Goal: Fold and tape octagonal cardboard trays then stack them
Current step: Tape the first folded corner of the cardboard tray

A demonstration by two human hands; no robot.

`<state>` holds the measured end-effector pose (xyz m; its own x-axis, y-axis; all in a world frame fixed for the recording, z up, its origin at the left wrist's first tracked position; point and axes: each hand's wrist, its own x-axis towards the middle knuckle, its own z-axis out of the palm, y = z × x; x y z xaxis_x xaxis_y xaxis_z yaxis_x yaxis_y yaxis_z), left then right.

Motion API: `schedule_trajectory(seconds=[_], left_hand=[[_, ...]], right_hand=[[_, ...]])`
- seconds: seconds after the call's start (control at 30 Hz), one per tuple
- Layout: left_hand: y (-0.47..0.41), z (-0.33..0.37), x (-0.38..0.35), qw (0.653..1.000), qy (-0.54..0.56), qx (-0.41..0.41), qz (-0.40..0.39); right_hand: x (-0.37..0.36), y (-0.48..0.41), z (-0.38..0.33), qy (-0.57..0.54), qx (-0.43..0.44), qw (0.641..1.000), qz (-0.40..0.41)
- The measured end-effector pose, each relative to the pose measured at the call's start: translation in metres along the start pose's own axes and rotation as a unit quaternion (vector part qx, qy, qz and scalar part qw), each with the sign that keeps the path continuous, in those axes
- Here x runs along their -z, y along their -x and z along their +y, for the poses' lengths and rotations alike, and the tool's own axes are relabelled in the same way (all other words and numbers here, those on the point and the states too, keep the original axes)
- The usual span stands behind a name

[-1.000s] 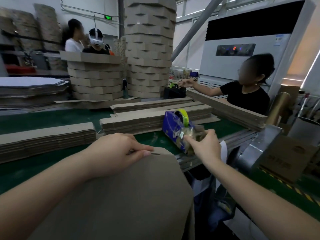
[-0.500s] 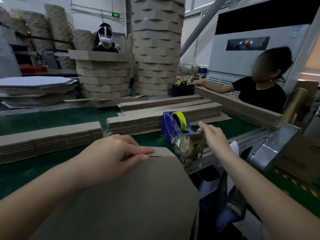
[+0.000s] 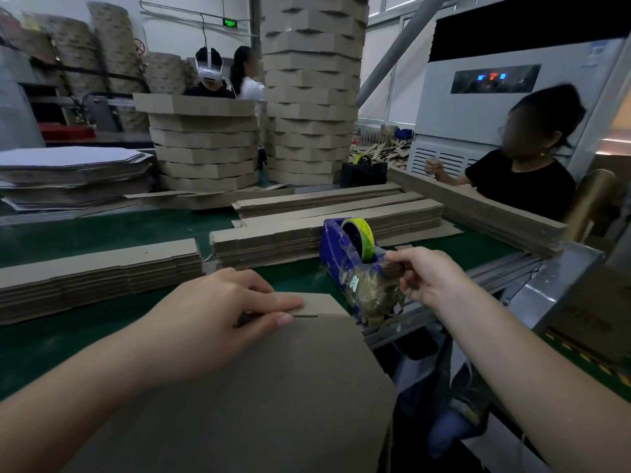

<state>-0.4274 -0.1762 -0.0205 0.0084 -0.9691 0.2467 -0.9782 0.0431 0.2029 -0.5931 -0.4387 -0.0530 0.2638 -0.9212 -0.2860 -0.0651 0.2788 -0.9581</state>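
Left hand (image 3: pixel 222 312) pinches the folded top edge of a cardboard tray (image 3: pixel 273 387) at 6 o'clock on the green table (image 3: pixel 102 233). Right hand (image 3: pixel 426 274) pinches the end of the tape (image 3: pixel 363 235) at the dispenser (image 3: pixel 336 249), 1 o'clock. The tray looks light, stiff but easily creased, and is best held beside the seam.

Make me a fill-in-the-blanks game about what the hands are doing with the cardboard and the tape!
The left hand pinches the edge of the tray, which is made of ____.
The right hand pinches ____ at the dispenser.
The dispenser stands to the ____ of the tray.
The table top is coloured ____.
Missing words: cardboard; tape; right; green.
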Motion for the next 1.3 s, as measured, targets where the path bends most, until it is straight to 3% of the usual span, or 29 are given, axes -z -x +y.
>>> schedule_trajectory(seconds=[0.27,0.5,0.63,0.77,0.93,1.03,1.17,1.3], left_hand=[[0.002,-0.003,0.000,1.000,-0.004,0.005,0.011],[0.001,-0.006,-0.001,1.000,-0.003,0.005,0.016],[0.002,-0.008,-0.002,1.000,0.002,0.003,0.027],[0.003,-0.008,-0.003,0.999,0.007,0.001,0.033],[0.002,-0.005,-0.001,1.000,0.003,0.011,0.021],[0.001,-0.001,0.001,1.000,-0.002,0.016,0.013],[0.000,0.004,0.003,1.000,-0.003,0.024,-0.003],[0.006,0.005,0.006,0.999,0.001,0.033,-0.017]], right_hand=[[-0.001,0.009,-0.007,-0.063,0.019,0.998,0.006],[0.011,0.025,0.027,-0.167,0.149,0.973,-0.055],[0.014,0.024,0.048,-0.109,0.205,0.971,-0.064],[0.023,0.017,0.060,0.025,0.238,0.971,0.009],[0.033,0.018,0.061,0.214,0.301,0.923,0.111],[0.030,0.036,0.056,0.212,0.353,0.902,0.130],[0.002,0.088,0.044,0.057,0.370,0.925,0.058],[-0.028,0.152,0.046,-0.113,0.227,0.959,-0.125]])
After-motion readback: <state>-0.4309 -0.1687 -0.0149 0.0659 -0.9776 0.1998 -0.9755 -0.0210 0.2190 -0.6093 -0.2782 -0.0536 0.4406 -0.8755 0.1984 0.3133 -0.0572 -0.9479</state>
